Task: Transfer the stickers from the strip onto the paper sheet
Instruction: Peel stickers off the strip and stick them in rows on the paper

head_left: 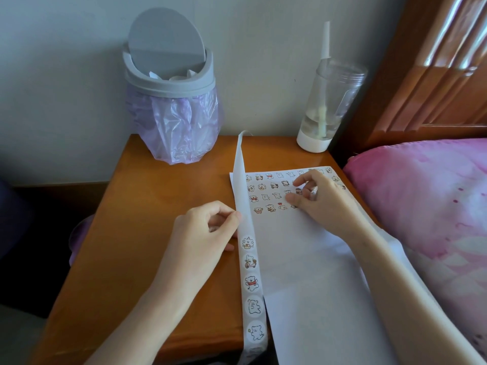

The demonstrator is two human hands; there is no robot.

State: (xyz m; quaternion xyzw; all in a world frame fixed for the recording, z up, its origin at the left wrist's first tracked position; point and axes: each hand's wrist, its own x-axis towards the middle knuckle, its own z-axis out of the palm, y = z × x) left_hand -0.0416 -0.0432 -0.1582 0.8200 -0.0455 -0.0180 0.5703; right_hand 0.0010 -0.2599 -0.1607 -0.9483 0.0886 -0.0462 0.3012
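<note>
A long white sticker strip (249,262) runs from the table's near edge up toward the bin, with several round bear stickers on its near half and a bare far half. My left hand (208,230) pinches the strip's left edge about midway. A white paper sheet (303,246) lies to the right, its far part carrying several rows of small bear stickers. My right hand (315,198) is over the third row, and its thumb and fingers pinch a small sticker (298,191) against the sheet.
A grey swing-lid bin (168,83) lined with a purple bag stands at the back of the wooden bedside table (147,206). A clear bottle (326,106) with a straw is at the back right. A pink pillow (421,201) and wooden headboard lie right.
</note>
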